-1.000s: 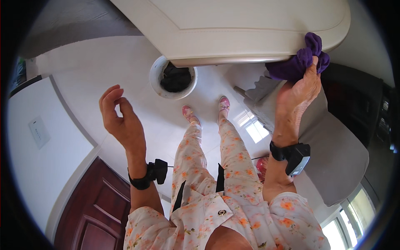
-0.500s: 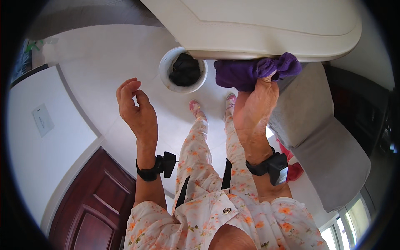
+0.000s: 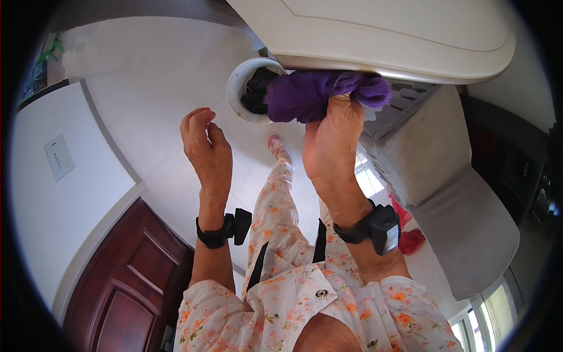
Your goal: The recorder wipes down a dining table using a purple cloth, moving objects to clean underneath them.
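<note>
A purple cloth is wrapped over the fingers of my right hand, with my thumb pressed along it. The cloth lies against the near edge of a cream-coloured tabletop, which has a stitched line near its rim. Cloth hides most of the right fingers. My left hand is raised to the left, holding nothing, its fingers loosely bent with a gap beside the thumb. Below the tabletop, a white bucket stands on the floor with a dark bag or lining inside, partly covered by the cloth from this view.
To the right is a grey fabric-covered chair, its upper part close under the tabletop. Something red lies beside it. A dark red panelled door and a white wall are on the left. Pale tiles cover the floor.
My right hand and the purple cloth have moved left along the table edge, now overlapping the bucket. My left hand has shifted slightly right, still with nothing in it.
</note>
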Demonstrator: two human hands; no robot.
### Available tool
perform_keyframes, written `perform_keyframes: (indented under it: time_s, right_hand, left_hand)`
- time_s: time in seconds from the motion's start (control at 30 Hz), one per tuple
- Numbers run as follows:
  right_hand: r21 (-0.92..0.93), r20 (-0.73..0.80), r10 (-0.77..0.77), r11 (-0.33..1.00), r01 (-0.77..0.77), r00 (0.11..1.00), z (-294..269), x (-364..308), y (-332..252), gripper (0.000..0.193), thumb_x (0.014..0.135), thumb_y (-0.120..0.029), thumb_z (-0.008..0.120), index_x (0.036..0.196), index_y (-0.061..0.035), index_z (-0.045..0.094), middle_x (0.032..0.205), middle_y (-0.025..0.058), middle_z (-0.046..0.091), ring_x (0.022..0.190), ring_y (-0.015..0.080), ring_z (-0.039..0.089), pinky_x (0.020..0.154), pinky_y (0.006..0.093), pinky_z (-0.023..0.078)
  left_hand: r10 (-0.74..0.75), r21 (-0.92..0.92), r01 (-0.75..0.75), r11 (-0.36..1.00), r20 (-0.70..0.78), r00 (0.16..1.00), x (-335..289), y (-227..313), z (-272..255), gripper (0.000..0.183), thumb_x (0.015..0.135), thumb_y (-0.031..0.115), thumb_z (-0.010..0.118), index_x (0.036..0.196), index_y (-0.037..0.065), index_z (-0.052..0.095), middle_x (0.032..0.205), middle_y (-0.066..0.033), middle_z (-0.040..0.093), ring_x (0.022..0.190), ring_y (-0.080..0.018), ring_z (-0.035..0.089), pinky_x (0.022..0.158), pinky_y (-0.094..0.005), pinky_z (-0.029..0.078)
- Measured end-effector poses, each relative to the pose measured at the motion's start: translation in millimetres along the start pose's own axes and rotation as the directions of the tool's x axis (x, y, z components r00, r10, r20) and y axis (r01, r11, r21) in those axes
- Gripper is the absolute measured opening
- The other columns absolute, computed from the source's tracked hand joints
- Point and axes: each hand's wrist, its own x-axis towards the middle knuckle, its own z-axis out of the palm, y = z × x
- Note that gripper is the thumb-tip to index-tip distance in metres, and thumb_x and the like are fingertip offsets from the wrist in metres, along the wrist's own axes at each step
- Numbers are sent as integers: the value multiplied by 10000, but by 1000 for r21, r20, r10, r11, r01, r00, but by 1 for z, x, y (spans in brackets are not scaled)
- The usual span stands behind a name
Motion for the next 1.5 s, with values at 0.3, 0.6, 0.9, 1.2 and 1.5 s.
perform_keyframes:
  time_s: [0.3, 0.6, 0.9, 1.2, 1.5]
  right_hand:
    - [108, 18, 133, 985, -134, 991, 32, -2, 41, 230, 1004, -273, 548, 1094, -62, 558, 911, 39, 657, 816, 165, 657, 710, 303, 531]
    - [-80, 104, 295, 955, -287, 950, 50, -1, 60, 287, 972, -197, 576, 1206, -33, 549, 986, 8, 603, 896, 89, 552, 801, 249, 468]
    - [-218, 340, 423, 904, -367, 840, 37, -29, 46, 548, 1040, -347, 401, 1485, -39, 318, 1429, 86, 430, 1314, 184, 407, 1105, 321, 308]
    - [-468, 581, 360, 881, -61, 730, 21, -25, 5, 757, 1017, -477, 403, 1535, 1, 128, 1572, 154, 219, 1472, 260, 153, 1185, 371, 139]
    - [-567, 581, 186, 790, 231, 792, 6, -32, -85, 492, 1003, -335, 498, 1295, 59, 532, 1272, 206, 572, 1079, 259, 632, 870, 335, 511]
  left_hand:
    - [-48, 3, 48, 999, -4, 999, -4, -6, -8, 222, 841, -129, 480, 969, -15, 620, 1036, -110, 637, 898, -207, 636, 769, -306, 523]
    - [-117, -72, 114, 991, -30, 993, -11, -8, -30, 302, 878, -53, 526, 1171, -9, 587, 1172, -113, 609, 997, -208, 609, 877, -325, 491]
    - [116, -435, -17, 900, 203, 972, -5, 27, -28, 664, 885, 154, 676, 1423, -77, 364, 1401, -254, 451, 1300, -395, 439, 1071, -424, 362]
    - [-125, -557, 197, 806, 164, 978, 16, 35, -35, 530, 893, 39, 679, 1368, -44, 459, 1197, -109, 637, 1063, -170, 615, 944, -282, 478]
    - [182, -300, -297, 907, -357, 916, 58, 80, -53, 515, 820, -55, 690, 1303, -88, 515, 1146, -212, 617, 1005, -319, 632, 858, -340, 516]
